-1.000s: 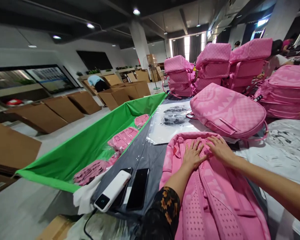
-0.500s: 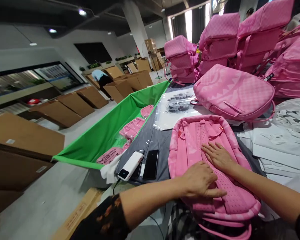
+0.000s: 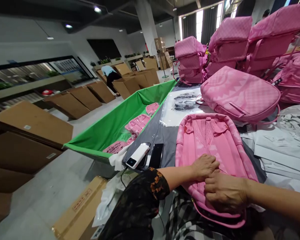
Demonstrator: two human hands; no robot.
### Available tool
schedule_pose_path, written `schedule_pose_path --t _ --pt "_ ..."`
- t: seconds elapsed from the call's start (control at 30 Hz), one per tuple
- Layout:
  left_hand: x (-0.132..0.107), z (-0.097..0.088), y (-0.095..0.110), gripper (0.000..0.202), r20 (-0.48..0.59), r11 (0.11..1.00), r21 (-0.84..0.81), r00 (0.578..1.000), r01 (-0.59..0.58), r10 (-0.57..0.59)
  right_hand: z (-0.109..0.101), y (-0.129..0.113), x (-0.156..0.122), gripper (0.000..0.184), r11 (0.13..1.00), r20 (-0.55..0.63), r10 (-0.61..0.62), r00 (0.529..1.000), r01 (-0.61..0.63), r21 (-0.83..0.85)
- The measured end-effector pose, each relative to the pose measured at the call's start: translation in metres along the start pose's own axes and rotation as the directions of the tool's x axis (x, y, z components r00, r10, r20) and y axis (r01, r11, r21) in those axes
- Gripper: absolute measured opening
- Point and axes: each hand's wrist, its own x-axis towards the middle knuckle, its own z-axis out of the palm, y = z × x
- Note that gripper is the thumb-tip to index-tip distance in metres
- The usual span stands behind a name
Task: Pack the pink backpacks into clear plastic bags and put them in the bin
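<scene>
A pink backpack (image 3: 212, 143) lies back-side up on the grey table (image 3: 162, 133) in front of me, straps facing up. My left hand (image 3: 205, 166) rests on its near lower part with fingers curled. My right hand (image 3: 225, 193) presses on the backpack's near bottom edge, fingers bent over it, just touching my left hand. Whether either hand pinches the fabric is hard to tell.
Another pink backpack (image 3: 240, 95) lies behind it, with stacks of pink backpacks (image 3: 230, 43) beyond. A white power bank (image 3: 137, 156) and black phone (image 3: 157, 155) lie at left. A green bin (image 3: 115, 123) holds bagged pink items. Cardboard boxes (image 3: 27, 133) cover the floor; a person (image 3: 110, 75) bends far off.
Both hands slid down the backpack from its upper strap area to its near bottom end and now meet there. The view shifted slightly.
</scene>
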Motion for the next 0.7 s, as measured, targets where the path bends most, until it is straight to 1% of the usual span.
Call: schedule_pose_path --t 0.03,0.07,0.13,0.2,0.27,0.3,0.33,0.4,0.43,0.47,0.5,0.57,0.6,0.63,0.67,0.7 --pt "-0.005 0.000 0.001 0.023 0.000 0.998 -0.056 0.999 0.037 -0.037 0.005 -0.005 0.000 0.010 0.997 0.044 -0.070 0.997 0.069 0.016" --pt "-0.011 0.002 0.003 0.022 -0.011 0.991 -0.113 0.997 0.076 -0.077 0.012 -0.006 -0.001 0.011 0.995 0.048 -0.098 0.994 0.097 0.020" --pt "-0.021 0.010 0.007 0.019 -0.076 0.971 -0.190 0.984 0.146 -0.163 0.030 0.001 -0.005 0.011 0.993 -0.005 -0.112 0.994 0.112 0.029" --pt "-0.027 0.021 0.011 0.017 -0.164 0.958 -0.209 0.959 0.197 -0.233 0.050 0.013 -0.010 0.012 0.989 -0.066 -0.142 0.988 0.145 0.032" --pt "-0.027 0.029 0.013 0.019 -0.190 0.961 -0.203 0.956 0.186 -0.225 0.064 0.019 -0.014 0.013 0.988 -0.110 -0.148 0.983 0.152 0.027" --pt "-0.026 0.032 0.013 0.021 -0.191 0.963 -0.197 0.957 0.183 -0.221 0.067 0.020 -0.015 0.014 0.989 -0.113 -0.142 0.983 0.145 0.022" --pt "-0.025 0.033 0.013 0.027 -0.191 0.959 -0.192 0.950 0.209 -0.245 0.067 0.018 -0.015 0.014 0.991 -0.109 -0.128 0.986 0.130 0.017" --pt "-0.025 0.029 0.014 0.047 -0.185 0.921 -0.199 0.909 0.336 -0.372 0.057 0.011 -0.012 0.016 0.998 -0.108 -0.066 0.992 0.066 0.004" --pt "-0.027 0.026 0.015 0.058 -0.167 0.892 -0.213 0.885 0.398 -0.435 0.048 0.008 -0.011 0.017 1.000 -0.121 -0.028 0.992 0.027 -0.013" --pt "-0.032 0.022 0.018 0.068 -0.135 0.868 -0.233 0.869 0.439 -0.476 0.035 0.006 -0.009 0.020 0.999 -0.134 -0.001 0.991 -0.004 -0.040" --pt "-0.039 0.017 0.022 0.076 -0.091 0.851 -0.258 0.865 0.457 -0.493 0.021 0.006 -0.008 0.023 0.996 -0.145 0.022 0.989 -0.033 -0.077" --pt "-0.061 0.008 0.035 0.087 -0.008 0.834 -0.316 0.878 0.452 -0.479 -0.009 0.018 -0.009 0.028 0.974 -0.199 0.083 0.977 -0.122 -0.189" --pt "-0.073 0.004 0.042 0.093 0.019 0.823 -0.345 0.880 0.451 -0.474 -0.023 0.029 -0.009 0.030 0.947 -0.253 0.135 0.958 -0.200 -0.250" --pt "-0.085 0.000 0.049 0.097 0.037 0.812 -0.373 0.882 0.449 -0.471 -0.034 0.044 -0.010 0.031 0.906 -0.323 0.201 0.925 -0.301 -0.298" --pt "-0.096 -0.004 0.055 0.099 0.050 0.805 -0.394 0.885 0.443 -0.463 -0.040 0.062 -0.010 0.035 0.850 -0.398 0.275 0.875 -0.415 -0.325" --pt "-0.103 -0.008 0.057 0.100 0.058 0.802 -0.404 0.887 0.441 -0.458 -0.042 0.081 -0.010 0.041 0.786 -0.456 0.345 0.821 -0.518 -0.337"
